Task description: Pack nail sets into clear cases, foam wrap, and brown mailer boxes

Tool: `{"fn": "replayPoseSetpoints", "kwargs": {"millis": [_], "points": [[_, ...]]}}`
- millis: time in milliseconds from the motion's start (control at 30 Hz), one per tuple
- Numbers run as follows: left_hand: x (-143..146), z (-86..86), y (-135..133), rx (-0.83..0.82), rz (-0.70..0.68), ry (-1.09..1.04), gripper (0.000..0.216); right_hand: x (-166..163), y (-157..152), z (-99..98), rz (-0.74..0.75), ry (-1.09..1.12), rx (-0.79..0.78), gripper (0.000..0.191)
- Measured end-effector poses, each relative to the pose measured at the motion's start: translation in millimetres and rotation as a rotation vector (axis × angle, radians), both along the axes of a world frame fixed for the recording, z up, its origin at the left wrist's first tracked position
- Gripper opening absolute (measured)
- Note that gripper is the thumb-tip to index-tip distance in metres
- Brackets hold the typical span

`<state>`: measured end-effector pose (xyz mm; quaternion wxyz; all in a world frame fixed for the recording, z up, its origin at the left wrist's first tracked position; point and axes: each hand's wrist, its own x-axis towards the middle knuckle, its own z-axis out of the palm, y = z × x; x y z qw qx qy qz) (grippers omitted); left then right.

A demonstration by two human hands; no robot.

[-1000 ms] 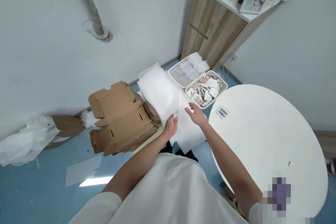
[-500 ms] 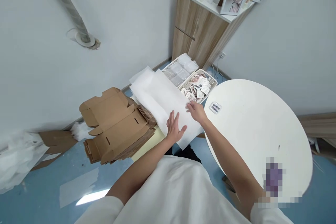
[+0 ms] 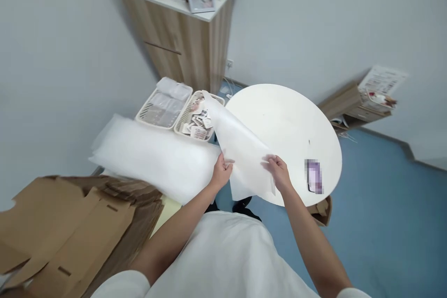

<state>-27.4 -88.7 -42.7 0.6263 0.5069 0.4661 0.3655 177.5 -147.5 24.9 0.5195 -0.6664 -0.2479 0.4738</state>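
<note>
A thin white packing foam sheet (image 3: 242,142) hangs between my hands over the near-left edge of the round white table (image 3: 296,121). My left hand (image 3: 221,173) pinches the sheet's left edge, thumb against fingers. On its other side my right hand (image 3: 278,171) grips the right edge above the tabletop. To the left of my left hand lies a stack of similar foam sheets (image 3: 157,158). The held sheet's far corner overlaps a white basket (image 3: 177,126) of small printed cards (image 3: 199,123).
Flattened brown cardboard boxes (image 3: 87,237) are piled at the lower left. Another white basket (image 3: 139,115) holds clear plastic packs (image 3: 165,100). A wooden cabinet (image 3: 185,49) stands behind. On the table lies a purple pixelated item (image 3: 315,177); an open carton (image 3: 324,214) sits beneath.
My hands have lifted a foam sheet off the stack and carried it right, over the table edge. The view has turned right. The small white tray on the table is now hidden.
</note>
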Motion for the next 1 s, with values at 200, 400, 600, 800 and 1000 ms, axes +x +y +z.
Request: {"fn": "replayPoseSetpoints", "kwargs": {"millis": [200, 400, 600, 800, 1000], "points": [[64, 8.0, -14, 0.267, -0.52, 0.258, 0.066, 83, -56, -7.4, -0.009, 0.257, 0.083, 0.062], [120, 14.8, -20, 0.438, -0.716, 0.404, 0.065, 164, -53, -2.6, -0.011, 0.019, 0.205, 0.063], [149, -6.6, -21, 0.25, -0.466, 0.559, 0.075, 197, -41, -32.1, -0.052, -0.242, 0.071, 0.037], [158, -28.1, -20, 0.062, -0.297, 0.708, 0.083, 204, -30, -74.5, 0.043, -0.33, -0.159, 0.046], [163, -38.9, -8, 0.059, -0.244, 0.744, 0.084, 207, -22, -89.6, 0.314, -0.655, -0.28, 0.064]]}}
